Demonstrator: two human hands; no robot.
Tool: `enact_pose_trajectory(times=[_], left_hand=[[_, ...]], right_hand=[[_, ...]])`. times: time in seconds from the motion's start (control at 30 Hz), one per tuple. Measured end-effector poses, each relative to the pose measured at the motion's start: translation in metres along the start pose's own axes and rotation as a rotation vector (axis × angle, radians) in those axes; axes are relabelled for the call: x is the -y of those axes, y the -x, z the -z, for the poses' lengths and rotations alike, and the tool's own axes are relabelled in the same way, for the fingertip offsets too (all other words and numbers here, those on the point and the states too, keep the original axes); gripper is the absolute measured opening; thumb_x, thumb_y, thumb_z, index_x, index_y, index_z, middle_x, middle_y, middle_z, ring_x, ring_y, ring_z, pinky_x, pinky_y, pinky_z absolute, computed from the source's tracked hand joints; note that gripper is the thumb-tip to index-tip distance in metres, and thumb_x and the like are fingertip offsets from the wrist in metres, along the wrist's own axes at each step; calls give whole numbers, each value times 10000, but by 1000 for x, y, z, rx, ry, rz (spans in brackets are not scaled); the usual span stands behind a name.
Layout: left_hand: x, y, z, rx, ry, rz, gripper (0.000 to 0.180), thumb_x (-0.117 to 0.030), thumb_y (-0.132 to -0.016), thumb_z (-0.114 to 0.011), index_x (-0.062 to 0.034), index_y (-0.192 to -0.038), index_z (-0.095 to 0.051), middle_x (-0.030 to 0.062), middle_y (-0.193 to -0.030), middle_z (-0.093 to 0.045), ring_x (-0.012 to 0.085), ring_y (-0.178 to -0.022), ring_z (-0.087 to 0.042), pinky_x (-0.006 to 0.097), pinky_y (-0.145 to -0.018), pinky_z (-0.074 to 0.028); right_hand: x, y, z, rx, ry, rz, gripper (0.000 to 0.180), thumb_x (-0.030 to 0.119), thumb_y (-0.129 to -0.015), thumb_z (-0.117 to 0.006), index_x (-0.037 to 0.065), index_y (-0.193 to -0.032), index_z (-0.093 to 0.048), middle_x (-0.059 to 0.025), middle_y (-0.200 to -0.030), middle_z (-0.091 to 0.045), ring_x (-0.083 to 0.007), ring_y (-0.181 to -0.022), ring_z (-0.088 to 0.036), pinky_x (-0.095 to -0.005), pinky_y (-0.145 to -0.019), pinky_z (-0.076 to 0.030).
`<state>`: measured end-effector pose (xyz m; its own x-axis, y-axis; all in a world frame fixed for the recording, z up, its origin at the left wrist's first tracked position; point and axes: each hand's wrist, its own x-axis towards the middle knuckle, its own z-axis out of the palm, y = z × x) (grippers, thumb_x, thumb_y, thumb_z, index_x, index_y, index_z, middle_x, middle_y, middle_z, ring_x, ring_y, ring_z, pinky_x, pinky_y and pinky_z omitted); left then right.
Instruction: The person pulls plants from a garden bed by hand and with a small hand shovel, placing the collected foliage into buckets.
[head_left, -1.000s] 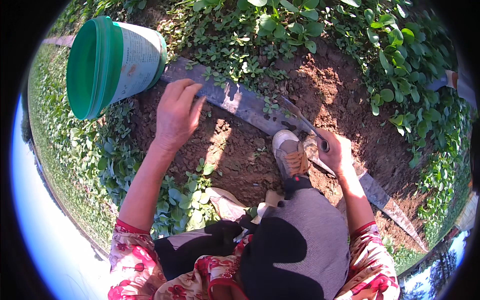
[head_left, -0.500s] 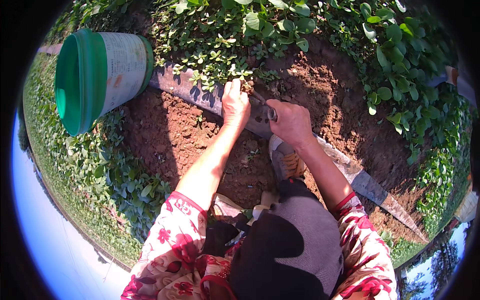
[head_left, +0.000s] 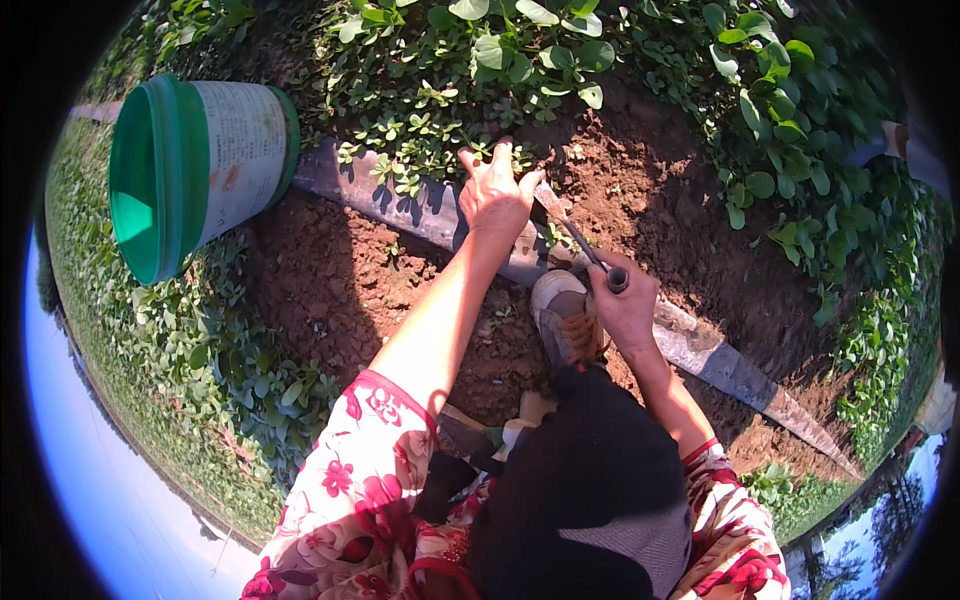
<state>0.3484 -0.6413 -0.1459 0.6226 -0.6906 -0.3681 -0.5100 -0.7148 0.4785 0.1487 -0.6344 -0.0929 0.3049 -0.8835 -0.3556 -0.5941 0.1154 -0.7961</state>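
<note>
The left hand [head_left: 496, 197] is spread wide beside small-leaved green plants [head_left: 418, 140]; the right hand [head_left: 626, 305] grips a flat-bladed metal tool [head_left: 577, 235] (tubular-handled).

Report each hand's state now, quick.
Left hand: open, spread against low green leafy plants.
Right hand: closed around a slim, flat-bladed grey metal hand tool.
</note>
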Motion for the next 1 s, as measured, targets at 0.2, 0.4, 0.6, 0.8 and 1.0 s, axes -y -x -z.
enact_pose_trajectory(times=[0.2, 0.4, 0.6, 0.8, 1.0], left_hand=[[15, -4, -17, -181, -51, -12, 432, -349, -790, -706, -166, -1152, -558, 278, -990, -614, 434, -955, -594, 491, -819, -488], [19, 4, -17, -228, 18, -232, 291, 3, -757, -603, -110, -1024, -570, 152, -1055, -511, 395, -815, -607, 441, -670, -509], [19, 37, -15, -19, 9, -429, 270, 51, -680, -560, -12, -937, -507, 152, -993, -473, 374, -796, -592, 436, -664, -506], [-28, -32, 7, 33, -172, -432, 390, -14, -782, -533, -43, -1166, -470, 210, -1041, -527, 397, -808, -631, 464, -665, -525], [-32, -71, 4, 63, -408, -447, 348, -92, -831, -505, -51, -1175, -472, 204, -996, -590, 383, -774, -668, 469, -652, -549]], right_hand=[[5, -32, -40, 21, 45, 128, 233, 105, -787, -680, 37, -1010, -684, -111, -744, -670, -178, -621, -603, -296, -603, -494], [16, -18, -13, 177, 326, 205, 344, 127, -723, -663, 78, -1064, -646, -160, -753, -647, -328, -700, -654, -400, -613, -526], [-1, -6, 28, -124, 236, 317, 239, 79, -769, -694, 71, -1005, -660, -132, -809, -680, -264, -695, -679, -332, -620, -539], [-13, -47, 7, -141, 183, 182, 233, 67, -770, -684, 62, -1003, -672, -143, -762, -679, -258, -671, -687, -319, -622, -534], [-14, -80, -12, -166, 127, 240, 240, 79, -759, -693, 78, -998, -677, -140, -843, -685, -290, -723, -681, -327, -635, -538]])
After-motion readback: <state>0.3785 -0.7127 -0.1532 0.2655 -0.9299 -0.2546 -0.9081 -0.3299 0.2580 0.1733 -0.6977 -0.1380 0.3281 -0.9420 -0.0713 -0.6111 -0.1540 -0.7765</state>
